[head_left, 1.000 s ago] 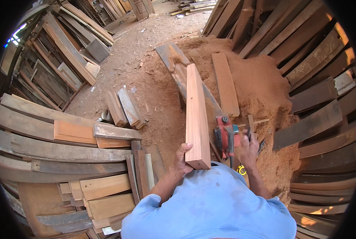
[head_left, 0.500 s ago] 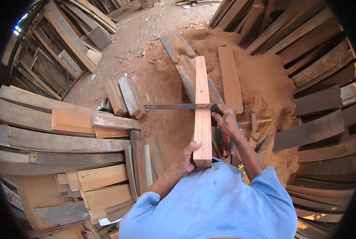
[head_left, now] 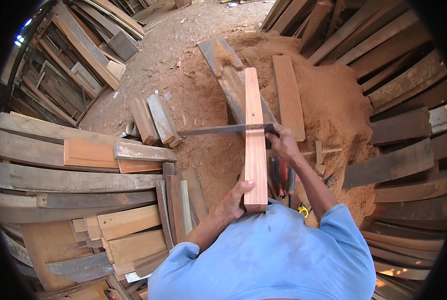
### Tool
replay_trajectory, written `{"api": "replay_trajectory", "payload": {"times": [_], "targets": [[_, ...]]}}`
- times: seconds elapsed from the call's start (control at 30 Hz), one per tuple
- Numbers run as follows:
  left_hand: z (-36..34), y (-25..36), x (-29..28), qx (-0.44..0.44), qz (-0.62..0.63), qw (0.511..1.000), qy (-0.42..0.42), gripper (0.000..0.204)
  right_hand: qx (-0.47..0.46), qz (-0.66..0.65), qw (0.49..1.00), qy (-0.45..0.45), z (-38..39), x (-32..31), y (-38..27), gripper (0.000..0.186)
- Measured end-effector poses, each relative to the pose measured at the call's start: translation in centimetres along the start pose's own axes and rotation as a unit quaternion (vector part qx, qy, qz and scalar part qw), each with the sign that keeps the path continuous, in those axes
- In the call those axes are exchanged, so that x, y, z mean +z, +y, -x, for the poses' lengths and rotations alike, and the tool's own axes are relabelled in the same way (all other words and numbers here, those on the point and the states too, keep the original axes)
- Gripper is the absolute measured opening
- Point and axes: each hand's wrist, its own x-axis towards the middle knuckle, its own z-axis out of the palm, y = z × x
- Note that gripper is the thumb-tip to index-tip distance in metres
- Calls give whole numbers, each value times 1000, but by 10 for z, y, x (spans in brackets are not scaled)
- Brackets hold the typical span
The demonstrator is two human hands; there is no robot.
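A long reddish wooden beam [head_left: 255,160] points away from me, its near end against my blue shirt. My left hand [head_left: 237,199] grips this near end from the left, thumb on top. Across the beam lies the thin metal blade of a carpenter's square [head_left: 211,130], reaching far out to the left. My right hand [head_left: 283,142] is closed around its dark stock at the beam's right side. The blade sits slightly slanted, its right end farther from me. A small dark spot shows on the beam beyond the blade. The right fingertips are partly hidden.
A sawdust-covered plank [head_left: 233,82] lies under the beam's far end, another board [head_left: 288,97] to its right. Stacked planks [head_left: 78,175] fill the left; more boards [head_left: 388,162] line the right. Tools with red and black parts [head_left: 285,180] and a yellow tape measure [head_left: 302,210] are near my right forearm.
The square has moved slightly away from me along the beam and its blade has tilted, the right end going farther out. My right hand moved with it; my left hand keeps its grip.
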Motion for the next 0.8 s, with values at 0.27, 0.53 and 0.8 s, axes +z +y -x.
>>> {"api": "replay_trajectory", "payload": {"times": [0.27,0.53,0.8], "targets": [[-1,-5,-12,-1,-1,1000,4,86,-3,2,1000,14,-32,9,40,19],[0,0,-8,8,7,1000,-8,90,18,-24,993,114,-17,-8,12,15],[-8,26,38,82,264,950,-145,91,77,3,974,215,100,-106,42,20]]}}
